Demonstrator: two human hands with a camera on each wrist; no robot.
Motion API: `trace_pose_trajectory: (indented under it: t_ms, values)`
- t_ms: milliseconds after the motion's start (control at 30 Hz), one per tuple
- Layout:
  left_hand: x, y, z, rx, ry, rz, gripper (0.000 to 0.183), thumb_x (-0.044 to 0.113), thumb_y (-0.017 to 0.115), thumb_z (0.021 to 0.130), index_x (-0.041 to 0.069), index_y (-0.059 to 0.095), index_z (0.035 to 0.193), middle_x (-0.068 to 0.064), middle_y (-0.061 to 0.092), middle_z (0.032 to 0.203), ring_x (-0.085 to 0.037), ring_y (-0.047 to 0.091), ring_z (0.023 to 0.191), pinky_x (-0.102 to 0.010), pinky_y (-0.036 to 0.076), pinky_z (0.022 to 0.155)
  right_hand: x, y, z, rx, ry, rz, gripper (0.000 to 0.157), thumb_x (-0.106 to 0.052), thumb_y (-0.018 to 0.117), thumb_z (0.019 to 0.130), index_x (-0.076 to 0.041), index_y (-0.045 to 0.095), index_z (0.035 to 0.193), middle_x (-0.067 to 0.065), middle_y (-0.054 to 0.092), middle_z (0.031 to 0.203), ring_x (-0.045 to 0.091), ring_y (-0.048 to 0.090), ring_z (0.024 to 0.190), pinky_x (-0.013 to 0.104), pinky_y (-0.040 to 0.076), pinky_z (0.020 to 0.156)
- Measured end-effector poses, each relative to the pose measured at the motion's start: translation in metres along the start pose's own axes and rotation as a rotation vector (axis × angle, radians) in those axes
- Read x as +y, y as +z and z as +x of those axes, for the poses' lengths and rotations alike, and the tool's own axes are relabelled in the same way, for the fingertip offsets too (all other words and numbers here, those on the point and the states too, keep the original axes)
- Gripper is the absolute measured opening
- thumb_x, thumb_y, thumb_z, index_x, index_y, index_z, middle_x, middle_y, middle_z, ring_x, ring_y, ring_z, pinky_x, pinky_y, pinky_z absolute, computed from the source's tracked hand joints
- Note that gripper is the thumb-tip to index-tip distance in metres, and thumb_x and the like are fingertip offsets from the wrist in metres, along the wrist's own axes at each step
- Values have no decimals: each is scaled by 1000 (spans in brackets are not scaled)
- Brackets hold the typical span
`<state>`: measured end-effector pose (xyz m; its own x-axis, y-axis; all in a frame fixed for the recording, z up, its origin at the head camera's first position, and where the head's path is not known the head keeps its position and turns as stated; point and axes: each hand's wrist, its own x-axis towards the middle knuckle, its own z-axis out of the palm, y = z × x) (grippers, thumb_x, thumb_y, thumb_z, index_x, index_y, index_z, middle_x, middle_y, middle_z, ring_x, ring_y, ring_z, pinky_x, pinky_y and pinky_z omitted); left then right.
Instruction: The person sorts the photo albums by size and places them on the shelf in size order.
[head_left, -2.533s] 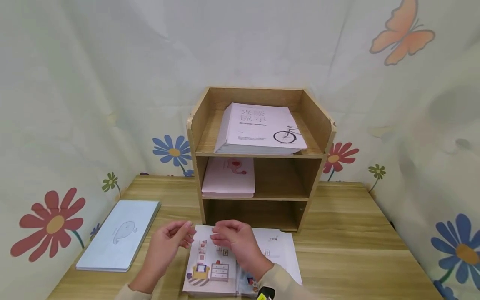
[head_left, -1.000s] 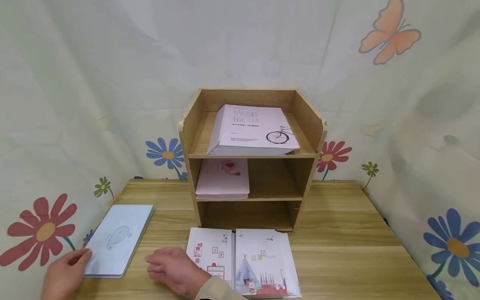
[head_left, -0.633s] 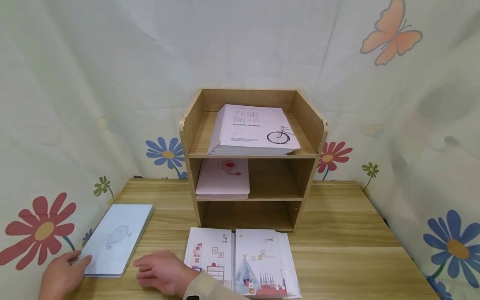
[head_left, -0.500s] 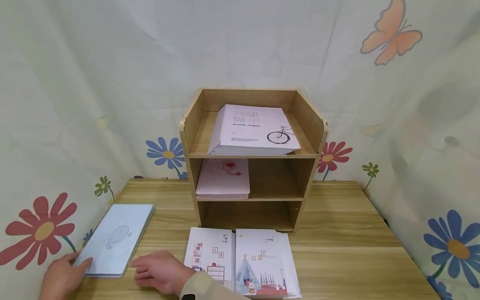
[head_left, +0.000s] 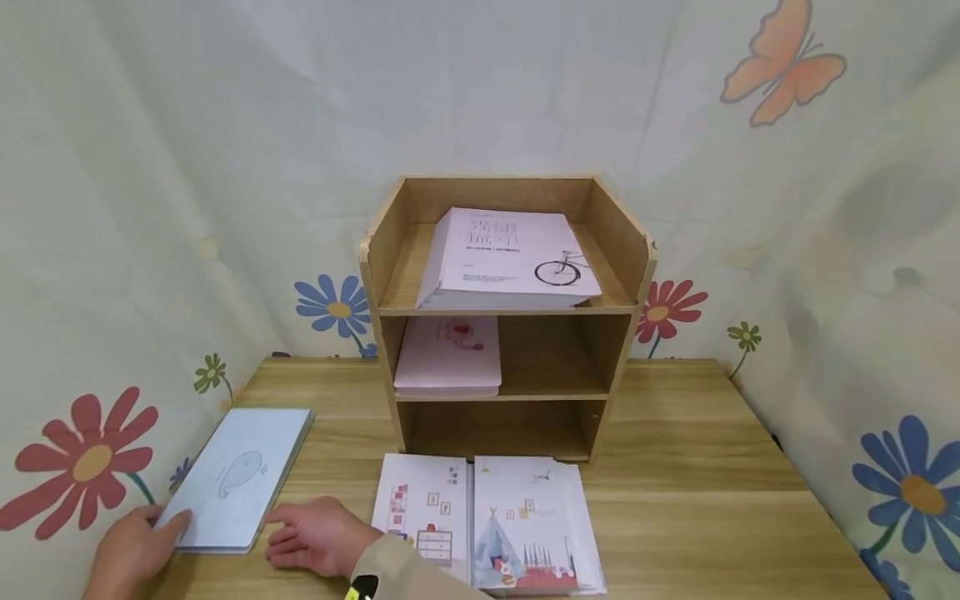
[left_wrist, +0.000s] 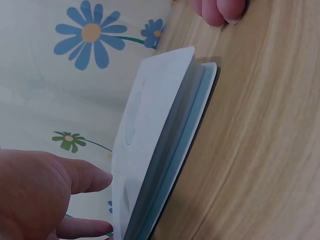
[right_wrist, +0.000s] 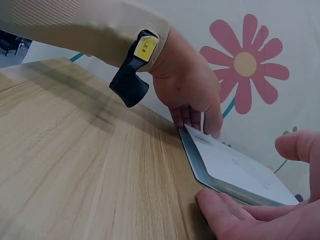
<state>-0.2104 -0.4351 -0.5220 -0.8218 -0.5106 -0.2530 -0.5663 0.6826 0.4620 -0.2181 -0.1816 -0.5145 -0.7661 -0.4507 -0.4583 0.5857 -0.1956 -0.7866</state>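
A light-blue notebook (head_left: 238, 475) with a whale drawing lies on the left of the table. My left hand (head_left: 138, 542) holds its near left corner, thumb over the cover and fingers at the side edge, as the right wrist view shows. On the opposite side my right hand (head_left: 318, 533) has its fingertips right at the notebook's lower right edge. Its thumb (right_wrist: 295, 146) stands raised, apart from the cover. The left wrist view shows the notebook (left_wrist: 150, 130) edge-on, with a gap between its upper cover and the layers below.
A wooden three-tier shelf (head_left: 502, 312) stands at the back. Its top bears a thick stack with a bicycle cover (head_left: 510, 258), its middle tier pink notebooks (head_left: 450, 358). Two illustrated stacks (head_left: 525, 525) lie side by side in front, partly under the right forearm.
Both hands have moved left from above the illustrated stacks to the blue notebook. Over the last second my left thumb came onto its cover and my right fingers reached its right edge.
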Motion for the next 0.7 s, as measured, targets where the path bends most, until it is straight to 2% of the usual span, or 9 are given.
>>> trace_pose_trajectory:
  t_ms: [167,333,567,700]
  values:
    - [1,-3,0,15,31,16,71,30,57,102,-27,36,138,-48,38,135,-59,44,118,-68,41,108,-2,1,2,-28,2,10,29,-11,72,90,5,57,108,24,69,98,43,72,99,53,59,96]
    - [2,-3,-1,7,45,26,72,32,57,101,-28,37,137,-48,40,135,-60,44,121,-67,40,109,0,3,4,-49,7,-12,25,-12,72,90,4,60,105,24,70,96,42,73,100,51,59,96]
    - [7,1,-3,-56,88,67,74,35,60,100,-29,41,131,-48,48,125,-48,52,99,-64,48,100,1,1,4,-48,15,-25,23,-12,71,91,4,61,104,24,69,95,45,72,100,51,59,96]
    - [7,0,-3,-81,69,50,71,35,59,100,-28,44,129,-39,56,105,-42,51,92,-51,53,85,2,2,6,-39,11,-13,21,-12,71,90,2,59,101,23,68,91,48,72,97,53,60,93]
